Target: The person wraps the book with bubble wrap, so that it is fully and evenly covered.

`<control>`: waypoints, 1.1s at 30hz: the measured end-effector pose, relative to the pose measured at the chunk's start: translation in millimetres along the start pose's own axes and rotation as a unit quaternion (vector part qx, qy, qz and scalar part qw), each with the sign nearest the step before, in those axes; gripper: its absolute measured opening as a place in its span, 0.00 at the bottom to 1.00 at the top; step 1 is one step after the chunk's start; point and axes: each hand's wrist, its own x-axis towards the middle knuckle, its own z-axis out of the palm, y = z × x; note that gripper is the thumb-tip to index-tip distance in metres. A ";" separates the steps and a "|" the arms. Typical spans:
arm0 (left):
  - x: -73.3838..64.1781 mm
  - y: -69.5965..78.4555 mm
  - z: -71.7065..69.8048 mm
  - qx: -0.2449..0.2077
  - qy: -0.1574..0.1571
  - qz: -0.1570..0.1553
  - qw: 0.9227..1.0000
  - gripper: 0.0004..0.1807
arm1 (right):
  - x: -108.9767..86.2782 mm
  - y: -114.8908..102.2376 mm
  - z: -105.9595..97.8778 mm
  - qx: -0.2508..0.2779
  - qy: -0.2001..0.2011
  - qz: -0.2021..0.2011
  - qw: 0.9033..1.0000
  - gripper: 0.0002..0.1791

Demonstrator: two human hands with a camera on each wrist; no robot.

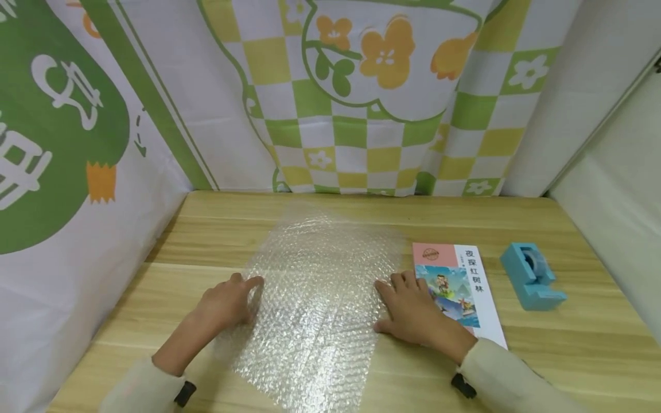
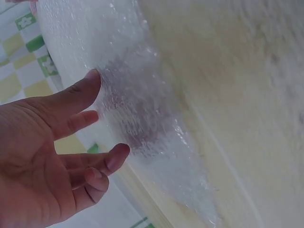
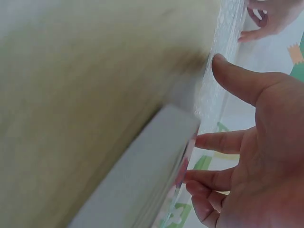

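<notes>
A clear sheet of bubble wrap (image 1: 315,304) lies on the wooden table, its surface shiny under the light. At its left edge is my left hand (image 1: 227,304); in the left wrist view the thumb and loosely bent fingers (image 2: 118,154) reach the wrap without closing round it. My right hand (image 1: 413,312) rests at the wrap's right edge, fingers spread. Its thumb touches the wrap in the right wrist view, while the other fingers (image 3: 221,141) lie over the edge of a book (image 3: 137,175). That book has a pink and white cover with a coloured picture, partly hidden by the hand.
To the right of the book stands a light blue tape dispenser (image 1: 532,281) with a roll of tape in it. A green, yellow and white patterned cloth (image 1: 372,132) hangs behind the table (image 1: 578,355), and white cloth walls flank it on both sides.
</notes>
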 end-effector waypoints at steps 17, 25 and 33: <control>20.5 -24.6 -8.7 0.010 -0.016 0.056 0.998 0.42 | -4.4 -27.2 9.0 -0.018 -0.017 0.065 0.998 0.46; 22.8 -30.9 -11.5 0.017 -0.003 0.073 0.997 0.40 | -3.7 -38.1 7.5 -0.029 -0.012 0.069 0.997 0.47; 21.1 -28.5 -14.9 0.016 0.013 0.093 0.995 0.36 | -10.7 -25.5 2.4 0.020 -0.016 0.093 0.995 0.42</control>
